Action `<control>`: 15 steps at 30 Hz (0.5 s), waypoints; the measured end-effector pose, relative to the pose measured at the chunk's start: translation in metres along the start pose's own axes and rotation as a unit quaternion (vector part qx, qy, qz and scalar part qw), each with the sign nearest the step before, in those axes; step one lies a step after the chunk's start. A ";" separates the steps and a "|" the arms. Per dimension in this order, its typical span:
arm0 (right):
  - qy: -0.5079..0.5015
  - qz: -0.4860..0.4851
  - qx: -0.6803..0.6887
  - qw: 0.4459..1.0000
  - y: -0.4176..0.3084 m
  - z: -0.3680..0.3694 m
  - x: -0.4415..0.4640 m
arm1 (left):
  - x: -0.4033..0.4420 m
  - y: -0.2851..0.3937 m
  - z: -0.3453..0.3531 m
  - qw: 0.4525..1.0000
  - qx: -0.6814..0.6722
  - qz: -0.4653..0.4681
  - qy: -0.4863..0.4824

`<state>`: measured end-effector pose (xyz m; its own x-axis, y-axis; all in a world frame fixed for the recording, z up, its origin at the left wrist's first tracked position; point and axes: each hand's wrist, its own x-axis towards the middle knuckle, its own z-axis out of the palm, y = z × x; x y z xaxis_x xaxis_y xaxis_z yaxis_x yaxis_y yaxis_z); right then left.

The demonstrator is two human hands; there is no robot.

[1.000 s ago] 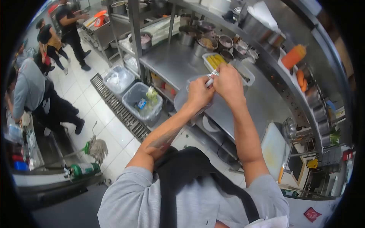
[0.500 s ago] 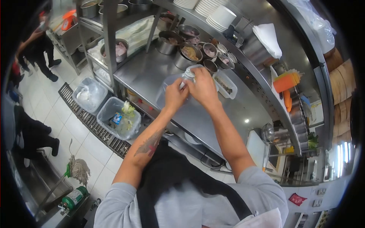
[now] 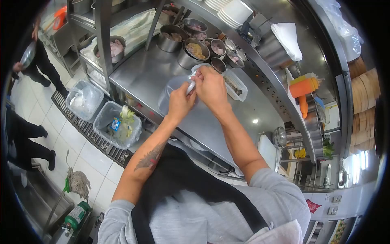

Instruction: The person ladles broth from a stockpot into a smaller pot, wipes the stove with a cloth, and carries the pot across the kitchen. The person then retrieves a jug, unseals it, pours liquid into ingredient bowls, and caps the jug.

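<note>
Both my hands meet over a steel worktop [image 3: 243, 130]. My left hand [image 3: 181, 102] is closed, with thumb and fingers pinching a small, glossy, whitish piece [image 3: 191, 87] whose kind I cannot make out. Against it, my right hand [image 3: 210, 84] is closed too, its fingers curled over the piece's upper side. A translucent plastic tub [image 3: 165, 95] stands under and left of the hands, partly covered by them. More pale material [image 3: 196, 70] shows just beyond my right fingers. Right of that hand lies a white perforated basket [image 3: 240, 92] with dark bits inside.
Steel pots [image 3: 189, 59] of raw meat line the worktop's back. Lined bins [image 3: 95, 127] stand on the floor grate at left. A person in dark trousers [image 3: 48, 67] holds a metal bowl [image 3: 28, 55]. Overhead, a shelf carries stacked white dishes [image 3: 233, 14] and orange bottles [image 3: 304, 88].
The view has shifted slightly, so the scene sits further left. My left hand has turned a little, bringing the whitish piece upright between the hands. The person at left now shows a metal bowl.
</note>
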<state>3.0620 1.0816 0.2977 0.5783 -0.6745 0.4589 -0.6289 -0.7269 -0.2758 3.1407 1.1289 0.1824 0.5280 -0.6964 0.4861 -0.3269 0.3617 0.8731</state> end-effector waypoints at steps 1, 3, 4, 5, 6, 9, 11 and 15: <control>0.001 0.010 0.008 1.000 -0.001 -0.001 0.001 | 0.001 0.001 0.000 1.000 -0.001 0.003 0.000; -0.047 0.023 -0.023 0.998 0.000 -0.003 0.013 | -0.001 0.001 -0.005 0.999 0.016 -0.020 -0.030; -0.097 0.039 -0.052 0.993 -0.001 -0.006 0.016 | -0.003 0.007 -0.011 0.999 0.018 -0.020 -0.033; -0.094 0.043 -0.050 0.993 -0.002 -0.017 0.020 | -0.001 0.013 -0.018 0.994 0.004 -0.078 -0.080; -0.128 0.046 0.034 0.990 -0.009 -0.036 0.030 | 0.004 0.018 -0.024 0.983 -0.009 -0.135 -0.123; -0.067 0.039 0.254 0.964 -0.011 -0.065 0.041 | 0.002 0.016 -0.032 0.992 -0.041 -0.064 -0.104; -0.073 0.027 0.210 0.975 -0.035 -0.079 0.020 | -0.003 0.032 -0.053 0.995 -0.092 -0.017 -0.026; -0.150 -0.083 0.205 0.964 -0.052 -0.002 -0.062 | -0.060 0.046 -0.115 0.905 -0.313 -0.282 -0.058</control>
<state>3.0577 1.1610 0.2857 0.8160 -0.5072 0.2772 -0.2924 -0.7759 -0.5590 3.1843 1.2581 0.1977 0.3751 -0.9268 -0.0187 0.4961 0.1837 0.8486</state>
